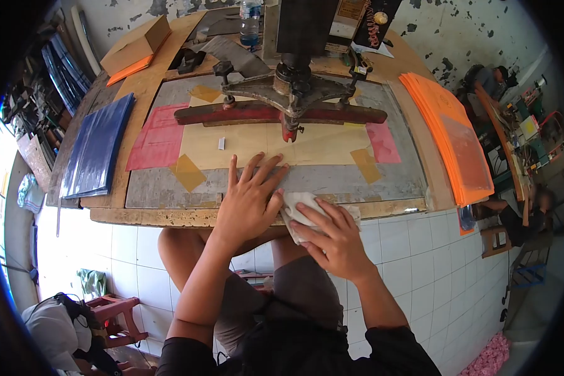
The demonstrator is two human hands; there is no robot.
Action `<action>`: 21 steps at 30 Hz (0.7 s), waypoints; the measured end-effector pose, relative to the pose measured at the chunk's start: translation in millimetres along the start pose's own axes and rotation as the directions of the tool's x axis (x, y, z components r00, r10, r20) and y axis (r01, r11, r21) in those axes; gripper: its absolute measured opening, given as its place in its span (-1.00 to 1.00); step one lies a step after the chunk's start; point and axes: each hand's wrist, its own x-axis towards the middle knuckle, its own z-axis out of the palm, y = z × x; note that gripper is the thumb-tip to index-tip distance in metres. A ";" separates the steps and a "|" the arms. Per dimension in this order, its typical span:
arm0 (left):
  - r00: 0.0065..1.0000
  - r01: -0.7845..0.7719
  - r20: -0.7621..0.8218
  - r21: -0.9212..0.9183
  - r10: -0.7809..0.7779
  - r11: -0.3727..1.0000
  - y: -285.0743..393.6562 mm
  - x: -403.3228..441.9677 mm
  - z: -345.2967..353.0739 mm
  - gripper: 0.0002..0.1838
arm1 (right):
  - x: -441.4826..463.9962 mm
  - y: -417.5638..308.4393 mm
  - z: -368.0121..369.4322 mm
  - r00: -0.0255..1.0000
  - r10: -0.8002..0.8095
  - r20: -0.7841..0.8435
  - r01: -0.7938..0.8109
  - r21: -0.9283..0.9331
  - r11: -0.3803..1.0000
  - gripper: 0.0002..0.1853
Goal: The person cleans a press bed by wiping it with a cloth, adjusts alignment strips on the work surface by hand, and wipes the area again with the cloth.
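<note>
Arms [196, 285] extended forward, hands [247, 203] palm-down.

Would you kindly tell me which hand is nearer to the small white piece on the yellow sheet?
Left. The left hand is spread just on the near side of the small white piece; the right hand is farther off, rightward, with a white cloth.

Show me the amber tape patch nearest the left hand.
The near-left patch, on a corner of the yellow sheet: it lies beside the left hand, while the near-right patch and far-edge patches sit farther off.
</note>
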 end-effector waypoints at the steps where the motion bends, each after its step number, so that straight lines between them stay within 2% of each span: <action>1: 1.000 0.002 -0.004 0.005 -0.002 1.000 -0.1 -0.5 -0.1 -0.40 | -2.1 1.3 0.9 0.999 -0.037 0.026 0.036 0.047 0.998 -0.48; 2: 1.000 0.003 -0.008 0.008 -0.003 1.000 0.5 -0.9 0.4 -0.40 | -5.6 13.2 -5.3 1.000 -0.011 0.004 0.012 -0.033 0.999 -0.52; 4: 1.000 0.007 -0.021 0.028 -0.007 1.000 1.9 -1.6 1.6 -0.40 | -13.9 43.9 -20.3 0.984 0.143 -0.109 -0.154 -0.101 0.983 -0.54; 8: 1.000 0.000 -0.021 0.067 0.001 0.998 4.7 -1.7 0.9 -0.40 | -40.3 96.7 -44.9 0.885 0.397 -0.243 -0.448 -0.212 0.869 -0.57; 11: 1.000 0.018 0.011 0.077 -0.019 0.997 5.3 -2.0 1.9 -0.37 | -36.5 92.2 -46.0 0.898 0.373 -0.232 -0.420 -0.208 0.883 -0.59; 14: 0.999 0.003 -0.040 0.037 -0.002 0.999 10.8 -2.8 -4.3 -0.36 | -28.7 91.2 -38.9 0.902 0.366 -0.230 -0.419 -0.255 0.871 -0.58; 18: 0.982 -0.166 0.086 -0.004 0.166 0.986 10.8 -4.9 -13.0 -0.40 | -9.9 96.9 -32.1 0.906 0.360 -0.224 -0.414 -0.281 0.866 -0.57; 21: 0.977 -0.154 0.137 -0.064 0.161 0.986 9.2 -6.1 -11.7 -0.41 | 6.0 102.3 -23.4 0.897 0.376 -0.231 -0.432 -0.285 0.856 -0.57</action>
